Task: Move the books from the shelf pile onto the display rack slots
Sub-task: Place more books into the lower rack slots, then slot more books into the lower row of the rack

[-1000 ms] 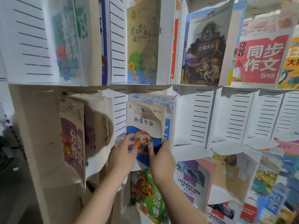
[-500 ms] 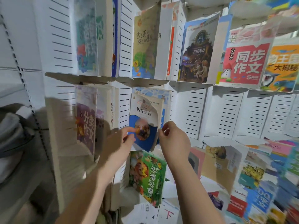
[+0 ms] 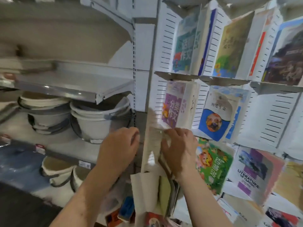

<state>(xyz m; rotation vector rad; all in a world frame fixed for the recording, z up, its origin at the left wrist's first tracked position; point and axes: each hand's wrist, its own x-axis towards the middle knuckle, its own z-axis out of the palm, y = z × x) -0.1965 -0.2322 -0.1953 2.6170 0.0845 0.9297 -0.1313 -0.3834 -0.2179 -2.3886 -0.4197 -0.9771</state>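
basins point(image 3: 98, 118) stacked on the left shelf, untouched | left hand point(image 3: 118, 148) held by the rack point(image 3: 278, 115) edge, fingers loosely curled, nothing gripped | right hand point(image 3: 178, 149) at the side panel point(image 3: 151, 154), fingers curled, grip blurred, cannot be told | blue book point(image 3: 216, 115) stood in a rack slot, cover faced outward for display

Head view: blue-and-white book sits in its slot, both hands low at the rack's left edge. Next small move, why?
Probably drop the right hand to the books just below it and grip one: the blue-and-white book looks seated, and the slot beside it is empty.
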